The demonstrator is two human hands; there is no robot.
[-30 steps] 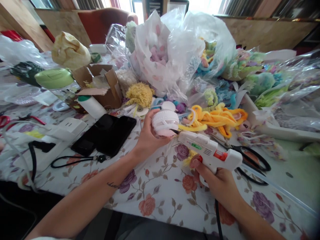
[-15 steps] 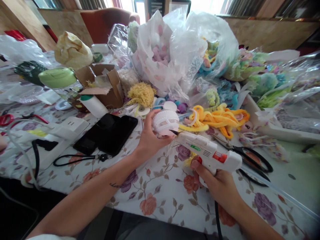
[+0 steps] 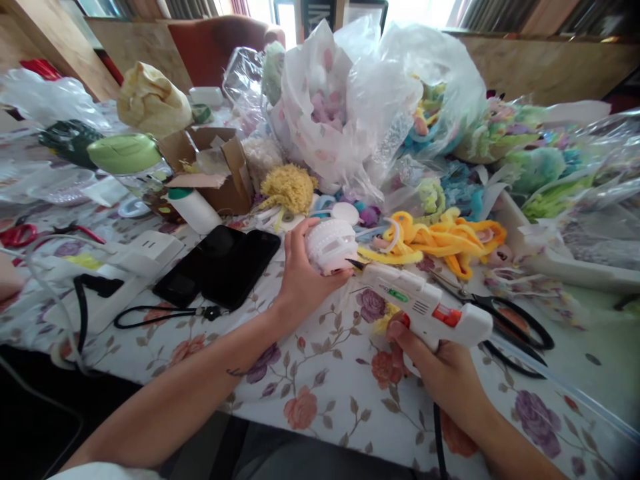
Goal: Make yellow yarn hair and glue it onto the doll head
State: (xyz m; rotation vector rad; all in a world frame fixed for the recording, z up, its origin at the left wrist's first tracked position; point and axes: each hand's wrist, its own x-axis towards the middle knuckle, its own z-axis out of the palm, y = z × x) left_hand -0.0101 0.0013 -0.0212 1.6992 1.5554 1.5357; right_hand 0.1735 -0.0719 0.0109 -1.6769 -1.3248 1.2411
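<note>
My left hand (image 3: 300,273) is closed around a small white ribbed round piece (image 3: 331,244), held just above the flowered tablecloth (image 3: 320,393). My right hand (image 3: 440,367) grips the handle of a white hot glue gun (image 3: 425,307), a finger on its red trigger. The gun's dark nozzle touches the lower right side of the white piece. A black cord runs down from the gun past my wrist.
Black scissors (image 3: 510,327) lie right of the gun. Yellow pipe-cleaner bundles (image 3: 445,237), a yellow pompom (image 3: 290,188) and plastic bags of colourful plush (image 3: 360,100) crowd the back. Two black phones (image 3: 220,267), a white power strip (image 3: 125,263) and a cardboard box (image 3: 215,167) sit to the left.
Both hands hold their grips; the glue gun has slid slightly right and down, with its nozzle still against the white piece. The view shifted a little.
</note>
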